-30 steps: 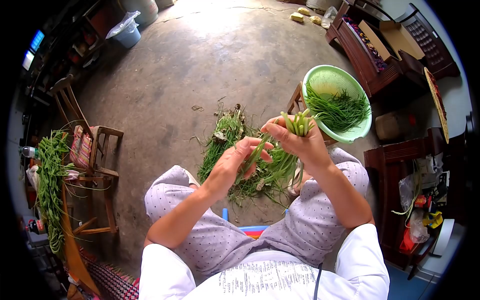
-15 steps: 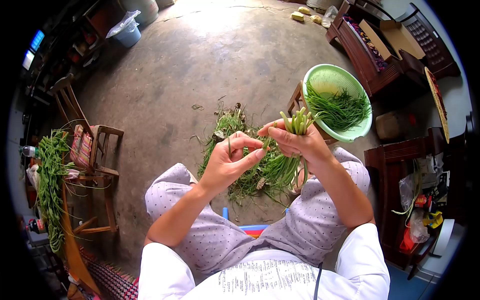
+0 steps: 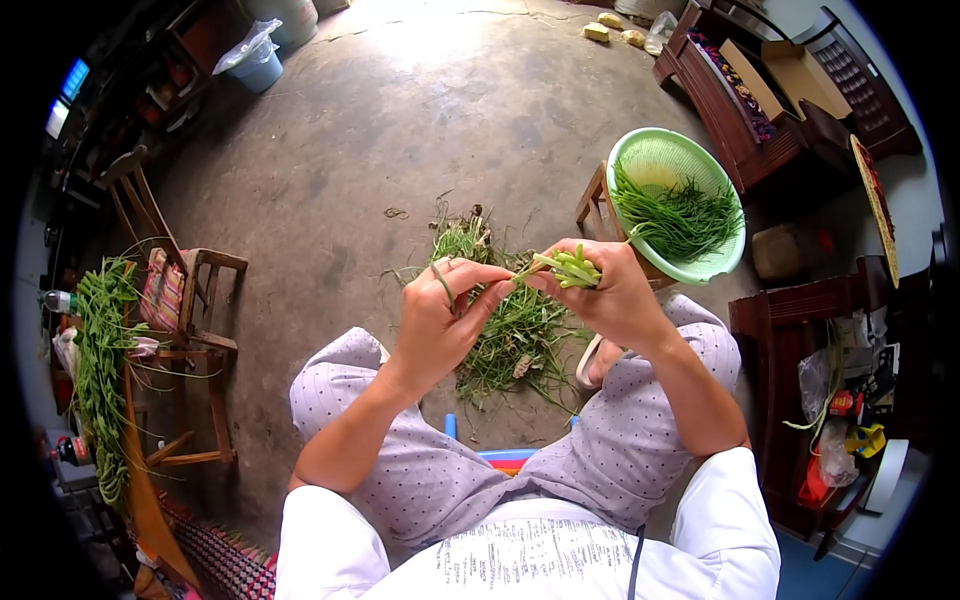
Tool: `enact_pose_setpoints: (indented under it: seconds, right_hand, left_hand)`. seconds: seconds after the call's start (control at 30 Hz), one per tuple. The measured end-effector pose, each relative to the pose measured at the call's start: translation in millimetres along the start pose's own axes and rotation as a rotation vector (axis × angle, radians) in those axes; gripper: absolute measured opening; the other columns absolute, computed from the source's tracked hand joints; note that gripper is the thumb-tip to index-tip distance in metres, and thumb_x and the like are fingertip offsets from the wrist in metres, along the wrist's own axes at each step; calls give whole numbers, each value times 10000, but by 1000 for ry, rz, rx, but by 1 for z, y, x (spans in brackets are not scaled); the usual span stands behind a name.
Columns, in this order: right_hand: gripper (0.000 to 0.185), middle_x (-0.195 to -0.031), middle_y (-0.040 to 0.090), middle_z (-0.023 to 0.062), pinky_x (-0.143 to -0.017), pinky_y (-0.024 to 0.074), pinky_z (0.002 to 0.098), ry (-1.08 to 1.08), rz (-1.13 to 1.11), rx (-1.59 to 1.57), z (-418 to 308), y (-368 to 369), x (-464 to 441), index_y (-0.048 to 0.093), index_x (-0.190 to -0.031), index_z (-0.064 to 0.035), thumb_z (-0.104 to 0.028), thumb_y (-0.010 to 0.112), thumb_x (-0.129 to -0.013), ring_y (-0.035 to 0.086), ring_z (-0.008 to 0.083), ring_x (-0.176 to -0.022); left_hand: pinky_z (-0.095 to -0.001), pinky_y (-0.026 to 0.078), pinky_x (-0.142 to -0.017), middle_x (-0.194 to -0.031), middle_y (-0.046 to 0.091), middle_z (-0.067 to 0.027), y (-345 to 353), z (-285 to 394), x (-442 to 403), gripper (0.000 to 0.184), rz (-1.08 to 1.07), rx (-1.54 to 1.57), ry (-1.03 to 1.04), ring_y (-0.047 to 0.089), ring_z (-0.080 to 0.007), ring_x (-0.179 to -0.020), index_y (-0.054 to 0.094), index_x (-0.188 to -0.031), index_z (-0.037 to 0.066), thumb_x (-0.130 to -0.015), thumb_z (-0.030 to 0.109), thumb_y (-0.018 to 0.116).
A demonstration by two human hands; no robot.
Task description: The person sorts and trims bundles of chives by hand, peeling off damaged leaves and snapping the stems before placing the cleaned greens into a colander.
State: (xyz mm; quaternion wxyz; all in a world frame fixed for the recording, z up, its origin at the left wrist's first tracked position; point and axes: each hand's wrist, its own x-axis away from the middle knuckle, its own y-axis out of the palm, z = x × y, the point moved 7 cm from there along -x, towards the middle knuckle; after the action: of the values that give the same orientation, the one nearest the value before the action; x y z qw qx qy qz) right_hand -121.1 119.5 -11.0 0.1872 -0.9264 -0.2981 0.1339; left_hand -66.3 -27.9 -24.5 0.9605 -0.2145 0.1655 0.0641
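My right hand is closed around a bunch of green vegetable stems, their pale thick ends pointing left. My left hand pinches a thin green strand between thumb and forefinger, just left of the bunch. The fingertips of both hands almost meet there. Another green strand lies across the fingers of my left hand. Below the hands, a pile of loose stems and trimmings covers the floor between my feet. The leafy end of the held bunch is mostly hidden by my right hand.
A light green colander with green leaves stands on a small wooden stool at the right. More leafy greens lie at the left, near a wooden chair. Dark wooden furniture stands at the right. A lined blue bin is far left.
My right hand has turned, tipping the stem ends from upward to leftward. My left hand has shifted slightly left and up, and a thin strand now stretches between the hands.
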Motion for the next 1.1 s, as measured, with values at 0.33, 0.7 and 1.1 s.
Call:
enact_pose_setpoints:
  seconds: [0.33, 0.7, 1.1]
  right_hand:
    - [165, -674, 600, 15, -467, 369, 199, 78, 221, -188, 7, -45, -2, 656, -821, -4, -168, 674, -813, 482, 29, -552]
    - [203, -668, 562, -5, -500, 375, 198, 142, 102, -166, 3, -2, 1, 641, -897, 10, -164, 690, -806, 448, 14, -584]
    - [124, -685, 624, 81, -529, 426, 241, 4, 123, -112, -5, 0, 1, 643, -888, 32, -55, 628, -802, 513, 64, -588]
  left_hand:
    - [-217, 317, -448, -689, 622, -4, -7, -17, 0, 97, -55, 81, -150, 420, -42, -507, 663, -891, 27, -835, 101, 637]
    - [-140, 244, -434, -783, 647, 23, 30, -31, 18, 226, -347, 812, -610, 349, 37, -497, 644, -990, 57, -902, 247, 560]
    - [-101, 246, -361, -742, 558, -6, 42, -36, 31, 191, -402, 1223, -930, 357, 24, -500, 563, -996, 14, -914, 177, 508]
